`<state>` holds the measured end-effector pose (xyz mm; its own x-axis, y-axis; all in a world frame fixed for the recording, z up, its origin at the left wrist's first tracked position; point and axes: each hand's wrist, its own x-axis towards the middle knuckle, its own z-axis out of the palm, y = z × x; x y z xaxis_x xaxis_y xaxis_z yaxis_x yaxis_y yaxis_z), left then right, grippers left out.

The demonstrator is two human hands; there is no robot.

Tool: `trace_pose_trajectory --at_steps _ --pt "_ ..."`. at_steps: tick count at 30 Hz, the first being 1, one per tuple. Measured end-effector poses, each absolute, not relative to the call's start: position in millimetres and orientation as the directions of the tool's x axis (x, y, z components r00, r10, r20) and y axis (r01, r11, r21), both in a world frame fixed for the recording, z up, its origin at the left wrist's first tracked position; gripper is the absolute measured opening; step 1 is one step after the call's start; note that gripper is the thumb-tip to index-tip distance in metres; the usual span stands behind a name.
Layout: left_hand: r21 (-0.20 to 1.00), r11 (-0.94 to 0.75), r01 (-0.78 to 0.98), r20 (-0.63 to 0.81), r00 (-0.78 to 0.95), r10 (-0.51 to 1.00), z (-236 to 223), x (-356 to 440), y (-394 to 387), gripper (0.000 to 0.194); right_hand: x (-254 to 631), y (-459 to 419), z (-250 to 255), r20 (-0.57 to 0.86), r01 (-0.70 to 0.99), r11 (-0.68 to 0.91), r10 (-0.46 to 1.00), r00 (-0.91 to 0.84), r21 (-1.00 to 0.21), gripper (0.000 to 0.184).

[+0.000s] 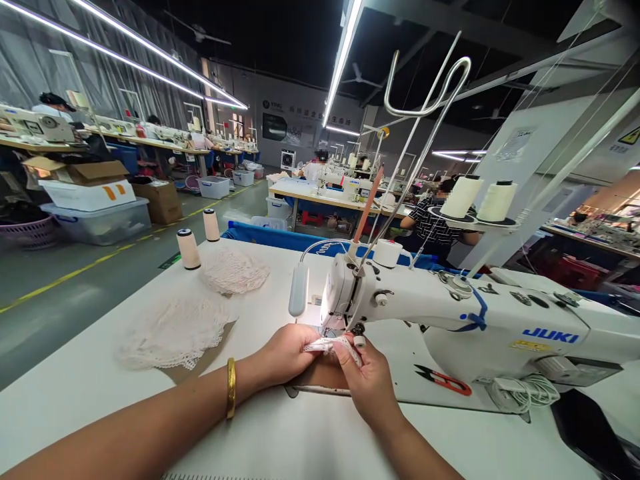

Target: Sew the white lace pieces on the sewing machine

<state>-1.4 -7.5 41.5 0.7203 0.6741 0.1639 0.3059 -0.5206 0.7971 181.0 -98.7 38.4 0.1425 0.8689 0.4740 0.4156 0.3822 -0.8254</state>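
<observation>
A narrow strip of white lace (327,345) is stretched between my two hands, just in front of the needle area of a white sewing machine (410,293). My left hand (287,353) pinches the strip's left end between thumb and fingers. On the other side, my right hand (367,373) grips its right end, the thumb lying on top of the lace. A small lamp (299,290) on a bendy neck hangs left of the machine head and lights the spot. Where the lace meets the presser foot is too small to make out.
Two piles of white lace pieces (175,330) (236,270) lie on the table's left, behind them two thread cones (189,249) (211,225). Red-handled thread snips (445,379), a coiled cable (530,393) and a black phone-like object (590,433) lie right. A co-worker (437,220) sits beyond the machine.
</observation>
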Motion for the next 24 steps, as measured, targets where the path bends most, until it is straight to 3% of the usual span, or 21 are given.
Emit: trace_pose_trajectory --at_steps 9,15,21,24 --pt "0.894 -0.351 0.278 0.041 0.729 0.683 42 0 -11 0.028 182 -100 35 0.454 0.428 0.353 0.877 0.157 -0.832 0.033" --pt "0.953 -0.237 0.19 0.016 0.747 0.665 40 0 -17 0.024 184 -102 34 0.405 0.397 0.333 0.907 0.113 -0.856 0.03" --pt "0.906 -0.383 0.178 0.144 0.722 0.677 51 -1 -22 0.036 187 -104 32 0.399 0.41 0.331 0.913 0.089 -0.85 0.029" --pt "0.82 -0.559 0.124 0.285 0.759 0.586 56 -4 -27 0.037 195 -107 36 0.398 0.517 0.35 0.917 -0.02 -0.781 0.023"
